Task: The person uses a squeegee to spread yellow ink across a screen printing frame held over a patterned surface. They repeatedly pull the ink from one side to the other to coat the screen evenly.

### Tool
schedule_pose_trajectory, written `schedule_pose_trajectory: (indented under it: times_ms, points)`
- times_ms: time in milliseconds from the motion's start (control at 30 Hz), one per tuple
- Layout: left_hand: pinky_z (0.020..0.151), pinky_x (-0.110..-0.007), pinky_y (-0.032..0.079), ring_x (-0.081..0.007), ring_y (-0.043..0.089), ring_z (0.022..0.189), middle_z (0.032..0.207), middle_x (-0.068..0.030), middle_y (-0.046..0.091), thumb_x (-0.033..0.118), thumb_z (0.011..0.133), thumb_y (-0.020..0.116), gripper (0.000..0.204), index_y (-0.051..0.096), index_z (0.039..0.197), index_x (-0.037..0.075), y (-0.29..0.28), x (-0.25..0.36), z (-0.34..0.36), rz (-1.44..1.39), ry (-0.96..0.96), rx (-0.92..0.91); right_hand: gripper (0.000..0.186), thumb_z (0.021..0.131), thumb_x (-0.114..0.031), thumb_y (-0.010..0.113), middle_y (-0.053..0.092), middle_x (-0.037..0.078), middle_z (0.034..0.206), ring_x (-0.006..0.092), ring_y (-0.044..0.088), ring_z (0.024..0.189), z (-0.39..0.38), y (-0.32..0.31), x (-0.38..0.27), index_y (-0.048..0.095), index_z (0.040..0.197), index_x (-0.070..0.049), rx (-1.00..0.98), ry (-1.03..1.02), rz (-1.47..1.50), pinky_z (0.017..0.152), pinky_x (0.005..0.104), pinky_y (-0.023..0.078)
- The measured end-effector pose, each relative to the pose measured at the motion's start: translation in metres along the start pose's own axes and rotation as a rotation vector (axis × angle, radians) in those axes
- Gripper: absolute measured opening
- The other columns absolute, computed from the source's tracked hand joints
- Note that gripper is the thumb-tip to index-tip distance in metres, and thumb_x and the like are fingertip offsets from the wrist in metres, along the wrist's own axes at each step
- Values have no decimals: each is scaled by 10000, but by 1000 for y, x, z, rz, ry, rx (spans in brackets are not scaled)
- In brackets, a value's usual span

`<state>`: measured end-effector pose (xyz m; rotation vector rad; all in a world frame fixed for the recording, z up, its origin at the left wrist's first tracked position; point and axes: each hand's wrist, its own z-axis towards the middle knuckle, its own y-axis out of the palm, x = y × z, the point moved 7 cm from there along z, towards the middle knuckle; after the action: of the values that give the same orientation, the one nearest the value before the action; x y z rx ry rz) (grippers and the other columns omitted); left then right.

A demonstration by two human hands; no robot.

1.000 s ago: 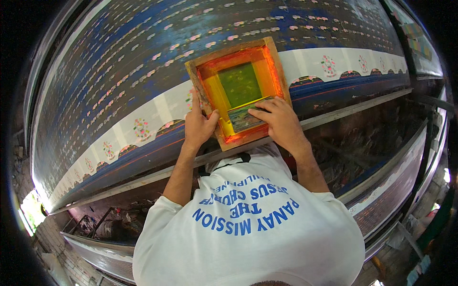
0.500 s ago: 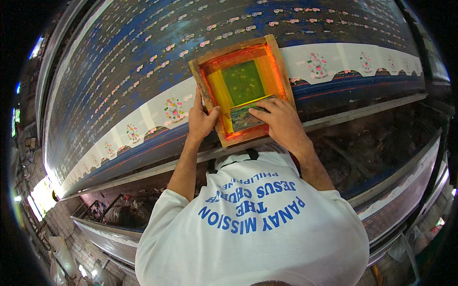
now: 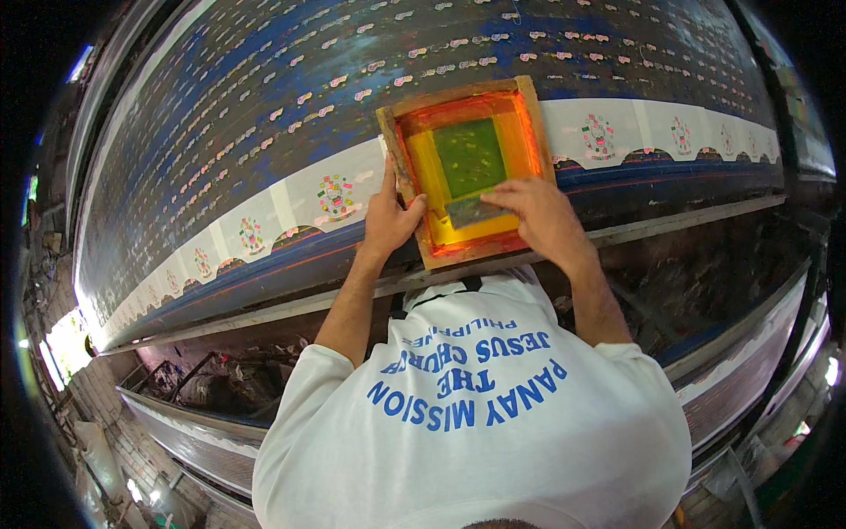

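Note:
A wooden screen printing frame [image 3: 535, 119] rests slightly tilted on the white printed fabric [image 3: 568, 117], near the table's front edge. Its inside walls are smeared orange and yellow, around a green mesh window [image 3: 471, 157]. My left hand [image 3: 393, 217] grips the frame's left side, thumb on the inner side and fingers outside. Inside the frame, my right hand [image 3: 539, 219] holds a dark flat squeegee [image 3: 474, 212] at the near edge of the green window. That hand is slightly blurred, and the squeegee's lower edge meets yellow ink.
The long dark table [image 3: 264, 97] carries rows of small printed marks. Colourful round prints [image 3: 336, 197] repeat along the fabric strip on both sides of the frame. A rail [image 3: 687, 213] edges the table, with a dark trough [image 3: 652, 273] of debris below it.
The view has shifted, so frame and hands appear slightly further right. The right hand has lifted its flattened fingers into a raised hold on the squeegee, which now stands more steeply.

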<state>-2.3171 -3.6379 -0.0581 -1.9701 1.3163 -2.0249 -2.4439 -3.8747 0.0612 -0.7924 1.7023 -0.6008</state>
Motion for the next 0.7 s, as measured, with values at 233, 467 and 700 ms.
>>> schedule_pose_trajectory:
  times_ms: [233,467,700]
  points:
    - [670,-480,622,-414,786,721,842,-244,782,320,962,763,1083,132,1769,-30,-5,8,2,8,24,-26,527,909,143,623,789,144,1269,360,717,1205,107,-24,4,812,1337,-99,183,-148,-93,1086,459,567]
    - [653,-517,613,-450,771,703,813,-274,766,347,1003,752,1085,87,1764,-47,-7,9,0,35,-29,-97,523,893,32,716,795,165,1256,385,733,1174,86,-7,0,807,1373,-153,-1,-99,-183,1066,501,581]
    - [689,-530,631,-484,776,745,833,-297,771,332,1006,741,1103,34,1766,-40,-6,17,-1,46,-5,-89,550,886,157,632,793,150,1315,345,740,1141,-5,20,-17,827,1329,-104,94,-85,-173,1108,440,577]
